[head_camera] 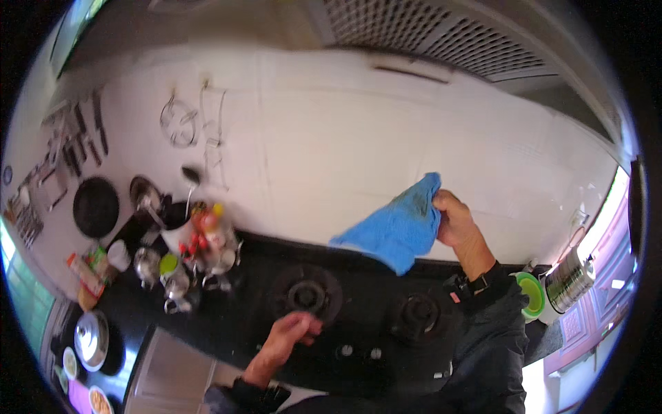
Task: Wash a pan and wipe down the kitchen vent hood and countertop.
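My right hand grips the upper corner of a blue cloth with a dark stain. The cloth hangs in front of the white backsplash, above the back edge of a black gas hob. My left hand is over the hob near the front of the left burner, with its fingers curled; nothing shows in it, though the inside of the hand is hidden. The right burner sits below my right forearm. Two control knobs are on the hob's front part.
Steel cups, a utensil holder and red decorations crowd the left counter. A lidded pot stands beside the sink. At the right are a green-rimmed container and a steel canister. The range hood hangs above.
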Demonstrator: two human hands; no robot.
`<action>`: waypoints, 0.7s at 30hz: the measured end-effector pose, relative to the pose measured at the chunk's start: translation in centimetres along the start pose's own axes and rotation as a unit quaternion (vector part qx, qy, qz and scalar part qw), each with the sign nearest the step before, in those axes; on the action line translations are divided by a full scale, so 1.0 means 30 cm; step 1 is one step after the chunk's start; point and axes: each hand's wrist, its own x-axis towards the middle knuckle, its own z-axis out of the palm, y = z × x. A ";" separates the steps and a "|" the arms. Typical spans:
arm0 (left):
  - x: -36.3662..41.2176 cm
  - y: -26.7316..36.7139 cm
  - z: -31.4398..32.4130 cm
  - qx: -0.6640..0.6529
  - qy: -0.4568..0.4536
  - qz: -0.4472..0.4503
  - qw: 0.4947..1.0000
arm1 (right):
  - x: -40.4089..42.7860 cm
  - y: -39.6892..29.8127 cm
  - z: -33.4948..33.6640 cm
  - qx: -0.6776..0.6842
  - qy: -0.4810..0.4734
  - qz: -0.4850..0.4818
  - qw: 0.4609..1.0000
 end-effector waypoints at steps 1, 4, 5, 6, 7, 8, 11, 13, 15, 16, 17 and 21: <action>0.022 0.007 0.015 -0.065 -0.021 0.013 0.998 | -0.015 0.081 0.045 0.048 -0.025 0.065 0.996; 0.108 -0.041 0.056 -0.298 -0.115 0.020 0.947 | -0.077 0.269 0.183 0.071 -0.095 0.179 0.977; 0.106 -0.005 0.094 -0.357 -0.140 0.001 0.924 | -0.104 0.295 0.230 0.082 -0.117 0.215 0.966; 0.096 0.019 0.123 -0.415 -0.165 -0.016 0.895 | -0.124 0.343 0.253 0.089 -0.117 0.236 0.961; 0.099 0.001 0.133 -0.426 -0.153 -0.023 0.892 | -0.140 0.381 0.265 0.073 -0.134 0.254 0.955; 0.084 -0.019 0.122 -0.463 -0.189 -0.024 0.865 | -0.144 0.424 0.300 0.059 -0.164 0.272 0.946; 0.054 -0.084 0.108 -0.427 -0.231 0.012 0.874 | -0.144 0.473 0.332 0.010 -0.198 0.310 0.930; 0.020 -0.098 0.106 -0.354 -0.208 0.028 0.912 | -0.132 0.480 0.338 -0.012 -0.229 0.309 0.923; 0.002 -0.113 0.064 -0.349 -0.185 0.005 0.919 | -0.106 0.477 0.330 -0.109 -0.253 0.284 0.918; -0.007 -0.121 0.045 -0.338 -0.167 -0.016 0.926 | -0.094 0.476 0.313 -0.207 -0.275 0.247 0.906; -0.017 -0.124 0.035 -0.337 -0.130 -0.031 0.932 | -0.084 0.512 0.271 -0.263 -0.283 0.198 0.901; -0.051 -0.109 0.015 -0.280 -0.066 -0.072 0.955 | -0.067 0.536 0.237 -0.386 -0.271 0.247 0.847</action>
